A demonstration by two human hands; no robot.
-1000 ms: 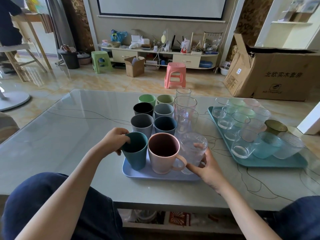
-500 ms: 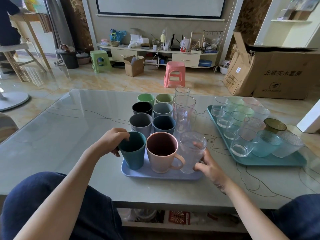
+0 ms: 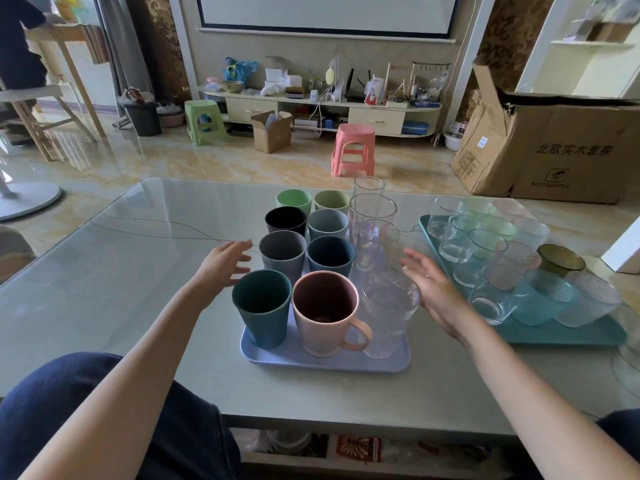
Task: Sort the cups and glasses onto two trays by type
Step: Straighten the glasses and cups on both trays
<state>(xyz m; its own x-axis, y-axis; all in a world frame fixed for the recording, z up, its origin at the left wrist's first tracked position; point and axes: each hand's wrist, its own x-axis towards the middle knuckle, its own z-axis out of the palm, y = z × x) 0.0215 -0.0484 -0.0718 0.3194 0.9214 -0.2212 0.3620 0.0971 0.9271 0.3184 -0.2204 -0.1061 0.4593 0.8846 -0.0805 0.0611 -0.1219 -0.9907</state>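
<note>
Fingers spread wide on both your left hand (image 3: 225, 263) and right hand (image 3: 427, 289), holding nothing, flanking the pale blue plastic tray (image 3: 325, 358) at frame centre. Tall clear glasses (image 3: 375, 233) line its right edge beside the opaque coloured cups (image 3: 282, 252). Risk: your right hand clips the textured clear tumbler (image 3: 388, 313) and topples it toward the teal tray (image 3: 561, 336), right.
</note>
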